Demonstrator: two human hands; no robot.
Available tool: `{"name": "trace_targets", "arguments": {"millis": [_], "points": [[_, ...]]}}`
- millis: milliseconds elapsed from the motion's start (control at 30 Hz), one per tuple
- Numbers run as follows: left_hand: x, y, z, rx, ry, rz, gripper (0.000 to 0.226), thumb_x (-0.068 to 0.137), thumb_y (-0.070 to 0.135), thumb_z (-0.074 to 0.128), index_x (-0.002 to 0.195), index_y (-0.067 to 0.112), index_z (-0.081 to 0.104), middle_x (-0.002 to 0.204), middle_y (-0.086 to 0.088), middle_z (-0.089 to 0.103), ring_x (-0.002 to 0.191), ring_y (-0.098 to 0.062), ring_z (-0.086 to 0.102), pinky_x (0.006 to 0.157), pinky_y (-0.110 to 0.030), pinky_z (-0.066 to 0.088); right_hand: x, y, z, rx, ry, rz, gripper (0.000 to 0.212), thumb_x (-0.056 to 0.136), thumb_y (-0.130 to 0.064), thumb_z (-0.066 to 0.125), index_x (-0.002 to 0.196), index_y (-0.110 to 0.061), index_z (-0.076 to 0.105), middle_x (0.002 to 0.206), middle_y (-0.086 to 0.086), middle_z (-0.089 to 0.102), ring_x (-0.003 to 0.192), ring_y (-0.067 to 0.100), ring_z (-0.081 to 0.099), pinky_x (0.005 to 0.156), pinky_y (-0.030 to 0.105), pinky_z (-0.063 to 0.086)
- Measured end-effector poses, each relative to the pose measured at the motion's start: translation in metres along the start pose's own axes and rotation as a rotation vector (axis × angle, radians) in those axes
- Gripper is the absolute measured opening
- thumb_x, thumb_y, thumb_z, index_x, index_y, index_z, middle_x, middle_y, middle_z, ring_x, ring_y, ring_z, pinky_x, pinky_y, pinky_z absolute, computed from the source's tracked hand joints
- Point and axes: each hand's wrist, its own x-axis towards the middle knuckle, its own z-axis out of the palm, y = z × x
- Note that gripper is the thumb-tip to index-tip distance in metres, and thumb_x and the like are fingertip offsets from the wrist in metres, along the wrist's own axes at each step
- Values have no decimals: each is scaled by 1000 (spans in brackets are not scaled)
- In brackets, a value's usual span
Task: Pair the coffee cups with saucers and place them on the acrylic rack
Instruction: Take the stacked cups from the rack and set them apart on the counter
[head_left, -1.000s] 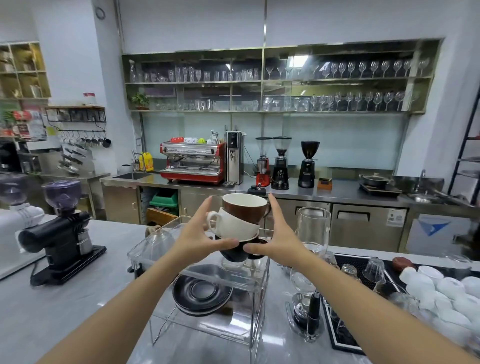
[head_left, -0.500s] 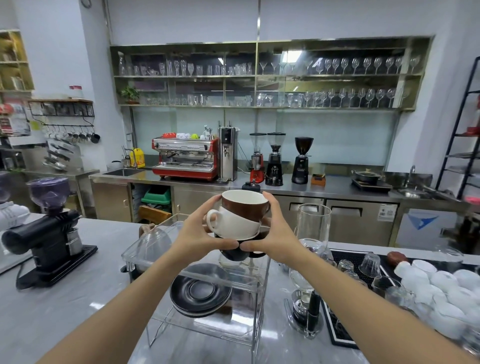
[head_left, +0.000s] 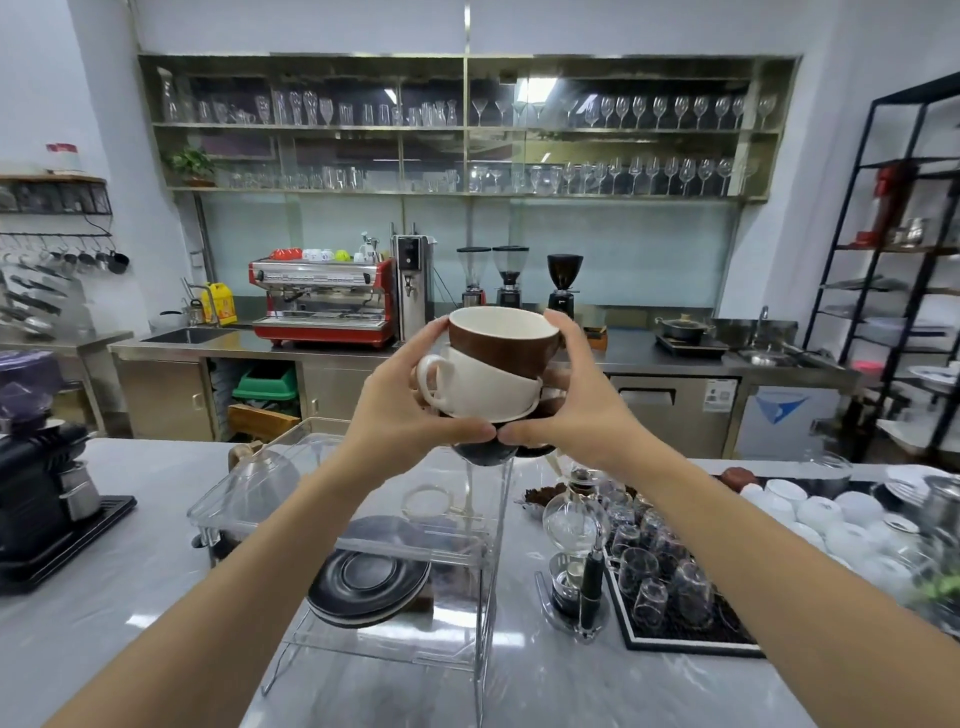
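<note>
On the grey bench (head_left: 104, 597) stands the clear acrylic rack (head_left: 483, 545), dark saucers (head_left: 369, 577) stacked on its lower shelf. Above it, the left hand (head_left: 400, 410) and right hand (head_left: 582, 405) hold stacked coffee cups (head_left: 493, 364), fingers (head_left: 558, 332) wrapped round them.

My two hands: left grip (head_left: 410, 410), right grip (head_left: 576, 410). Between them three stacked cups: brown cup (head_left: 501, 340) at 12, white cup (head_left: 478, 387) middle, black cup (head_left: 483, 449) at 6. One acrylic rack (head_left: 358, 525) on counter (head_left: 104, 597). Black saucers (head_left: 369, 577) stacked inside rack, at least two; exact count unclear. Three grinders (head_left: 511, 275) on back counter, 12 o'clock.
</note>
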Motion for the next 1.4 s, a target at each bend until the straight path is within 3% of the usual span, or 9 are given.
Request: {"name": "trace_targets", "arguments": {"millis": [67, 233, 367, 500, 700, 967, 1033, 1167, 1400], "points": [[2, 10, 14, -16, -10, 14, 114, 48, 13, 100, 146, 35, 45, 121, 22, 65, 108, -3, 66, 87, -28, 61, -6, -1, -17, -26, 24, 13, 123, 56, -6, 92, 146, -43, 18, 135, 4, 56, 115, 23, 65, 90, 43, 59], [-2, 25, 54, -67, 1, 24, 118, 42, 26, 102, 146, 34, 47, 132, 12, 65, 120, -14, 64, 97, -43, 57, -26, 5, -56, -67, 43, 21, 124, 49, -13, 93, 145, -45, 21, 134, 6, 57, 111, 27, 67, 90, 53, 58], [-17, 28, 91, -87, 14, 11, 117, 47, 18, 101, 148, 33, 44, 132, 10, 65, 116, -10, 65, 96, -37, 58, -49, 20, -82, -98, 41, 20, 123, 54, -5, 94, 145, -45, 21, 131, 1, 59, 108, 24, 68, 90, 50, 58], [-35, 24, 122, -89, 10, -6, 115, 51, 18, 100, 149, 31, 43, 136, 11, 64, 123, -11, 62, 102, -41, 54, -71, 44, -95, -77, 30, 37, 122, 56, -1, 93, 146, -41, 22, 123, -20, 58, 111, 6, 66, 86, 31, 60], [-67, 2, 159, -82, 43, -94, 113, 50, 8, 99, 145, 38, 47, 129, 12, 67, 119, -10, 64, 96, -36, 58, -101, 86, -91, 25, 7, 98, 123, 57, 6, 90, 146, -46, 22, 132, -3, 61, 120, 22, 63, 87, 44, 61], [-120, -43, 197, -122, 17, -267, 113, 48, 5, 100, 145, 31, 48, 129, 5, 69, 120, -17, 65, 96, -48, 57, -141, 148, -68, 74, -42, 225, 125, 56, -1, 94, 148, -45, 21, 138, -16, 57, 131, 12, 54, 101, 45, 53], [-132, -53, 203, -123, 22, -299, 113, 48, 6, 100, 145, 32, 49, 129, 10, 69, 120, -14, 64, 96, -43, 57, -151, 161, -60, 89, -52, 255, 125, 56, -3, 95, 148, -46, 21, 135, -15, 60, 128, 11, 57, 103, 47, 51], [-152, -71, 213, -135, 9, -363, 110, 47, 0, 98, 139, 37, 51, 120, 40, 63, 114, 12, 61, 86, -11, 52, -168, 189, -42, 101, -53, 310, 126, 57, -11, 96, 147, -50, 18, 136, -12, 60, 125, 13, 60, 102, 47, 52], [-177, -106, 223, -116, -11, -463, 110, 45, -1, 98, 138, 39, 55, 124, 11, 72, 115, -9, 67, 85, -21, 54, -192, 230, -15, 160, -70, 401, 123, 61, 2, 90, 142, -58, 19, 140, -9, 56, 125, 10, 58, 100, 38, 54]]}}
